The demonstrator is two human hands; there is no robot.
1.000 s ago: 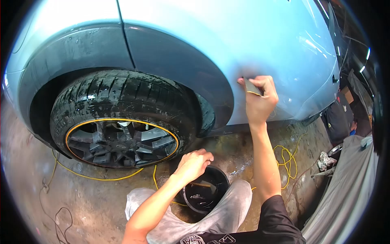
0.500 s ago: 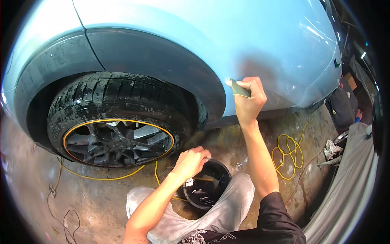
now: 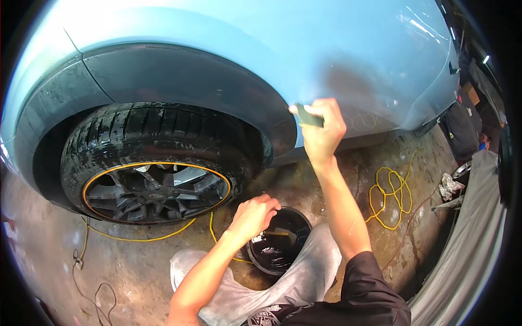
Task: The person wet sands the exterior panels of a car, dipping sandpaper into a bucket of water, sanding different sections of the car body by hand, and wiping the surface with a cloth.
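My right hand [image 3: 326,127] pinches a folded grey-green piece of sandpaper [image 3: 310,116] against the light blue car panel [image 3: 261,32], just beside the rear edge of the dark wheel arch trim [image 3: 185,68]. Down by the floor, my left hand [image 3: 253,217] has its fingers curled at the upper left rim of a black bucket [image 3: 304,217]. Whatever those fingers hold is hidden. Dark liquid with bright reflections and a thin brownish strip [image 3: 276,233] show inside the bucket, which stands between my knees.
The wheel [image 3: 157,190] with its orange-edged rim fills the left side. A yellow cord [image 3: 391,195] lies coiled on the wet floor at right, and another yellow line [image 3: 141,239] runs below the tyre. Grey sheeting [image 3: 467,239] hangs at far right.
My right hand has shifted slightly left with the sandpaper, closer to the wheel arch trim. My left hand stays at the bucket rim, and the camera view has turned a little.
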